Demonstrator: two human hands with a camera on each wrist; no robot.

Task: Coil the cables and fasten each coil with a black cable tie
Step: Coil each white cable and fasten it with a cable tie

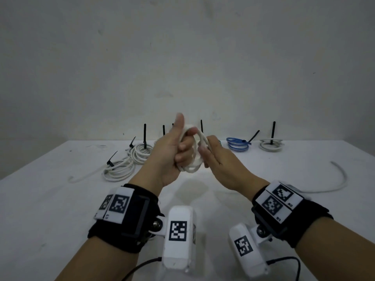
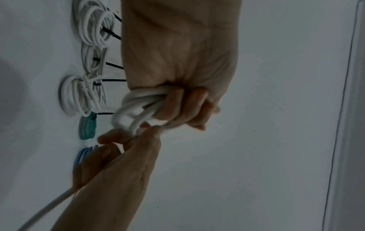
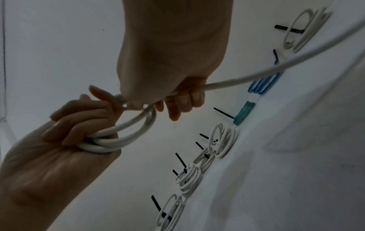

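Winding the white cable: loose tail runs off to the right

Gripping a bundle of finished loops, the left hand (image 1: 172,151) has its fingers (image 3: 79,125) curled tight round the white cable coil (image 1: 192,157), thumb up, held above the desk (image 1: 263,209). The right hand (image 1: 221,165) sits just beside it, touching the coil's right edge, its fingers (image 3: 187,96) closed on the loose cable tail (image 3: 256,76). That tail leads away rightward and lies curved on the desk (image 1: 341,179). The next wrap likely depends on this: slack feeds in from the right, so the right hand is the nearer one to guide it over the loops. Tied coils (image 1: 140,153) with black cable ties (image 1: 144,134) line the far edge.
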